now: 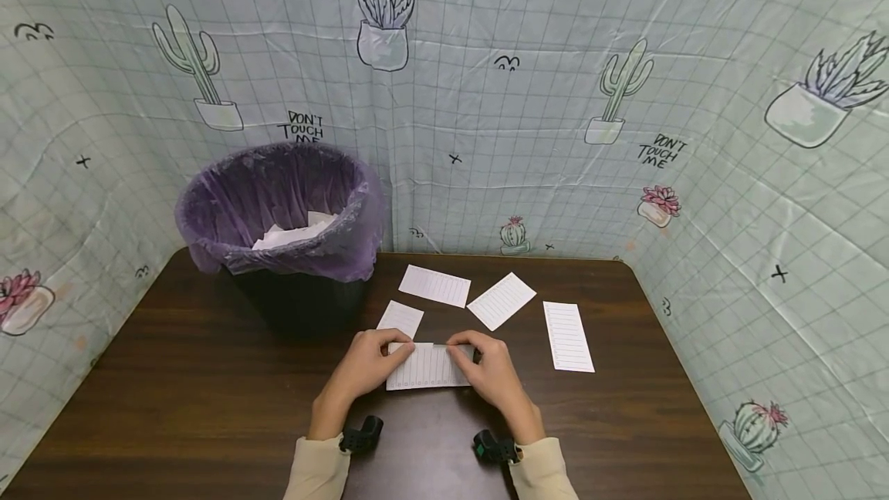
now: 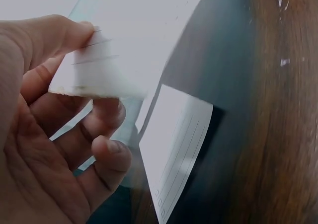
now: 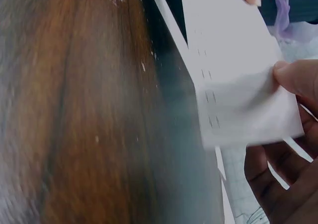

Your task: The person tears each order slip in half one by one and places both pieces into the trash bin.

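A white lined slip of paper [image 1: 425, 367] with small checkboxes along one edge is held level just over the table, near its front middle. My left hand [image 1: 364, 365] pinches the slip's left end, thumb on top and fingers behind. At the other end my right hand [image 1: 491, 370] pinches it the same way. The slip's top edge shows a small step between the hands. In the left wrist view the paper [image 2: 121, 40] has a rough short edge. Past my left hand lies another lined slip [image 1: 403, 319], partly covered by the held one.
Three more lined slips lie behind and right: one at the back [image 1: 435, 285], a slanted slip [image 1: 501, 301] and an upright slip [image 1: 568, 336]. A dark bin [image 1: 299, 299] with a purple liner, holding white papers [image 1: 295, 234], stands back left on the wooden table [image 1: 208, 407]. Patterned cloth [image 1: 451, 106] surrounds the table.
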Tool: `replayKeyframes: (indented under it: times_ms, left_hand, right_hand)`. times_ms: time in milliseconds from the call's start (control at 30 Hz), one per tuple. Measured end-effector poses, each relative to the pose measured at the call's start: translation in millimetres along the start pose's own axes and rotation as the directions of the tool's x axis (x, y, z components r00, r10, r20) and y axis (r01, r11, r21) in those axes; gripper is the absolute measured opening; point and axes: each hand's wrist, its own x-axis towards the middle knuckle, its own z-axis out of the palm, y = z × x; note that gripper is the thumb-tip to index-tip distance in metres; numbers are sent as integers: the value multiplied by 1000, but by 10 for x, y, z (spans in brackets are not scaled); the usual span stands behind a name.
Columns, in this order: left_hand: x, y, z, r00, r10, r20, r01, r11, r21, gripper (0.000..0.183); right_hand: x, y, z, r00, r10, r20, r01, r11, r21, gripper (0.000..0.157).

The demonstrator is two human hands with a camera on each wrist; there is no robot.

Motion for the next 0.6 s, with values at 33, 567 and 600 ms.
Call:
replayKeyframes:
  times_ms: [33,567,600]
  left_hand:
    - [-3,-4,-11,1000,-4,-2,4,1000,-4,11]
    - [-26,-76,-70,999,4,46,-5,1000,10,23]
    - [-27,-78,-71,999,7,42,-7,1000,11,24]
  right_hand:
    - [-2,14,-5,1000,1,-6,-1,1000,0,4]
    - [-15,99,-104,995,96,25,-97,994,45,5]
    - [-14,99,-108,995,99,27,-101,994,46,5]
